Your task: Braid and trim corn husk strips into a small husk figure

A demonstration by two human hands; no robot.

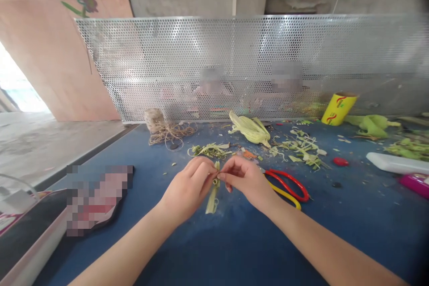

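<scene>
Both my hands meet over the middle of a blue table [351,228]. My left hand [189,187] and my right hand [244,178] each pinch the top of a small bundle of pale green husk strips [213,196], which hangs down between them. The fingers of both hands are closed on it. Red and yellow handled scissors [288,185] lie on the table just right of my right hand.
A corn husk [251,128] and husk scraps [303,147] lie further back, with a spool of twine [161,127], a yellow cup [338,108] and a red cap [341,161]. A perforated metal screen [254,62] closes the far edge. A white tray [395,163] sits right.
</scene>
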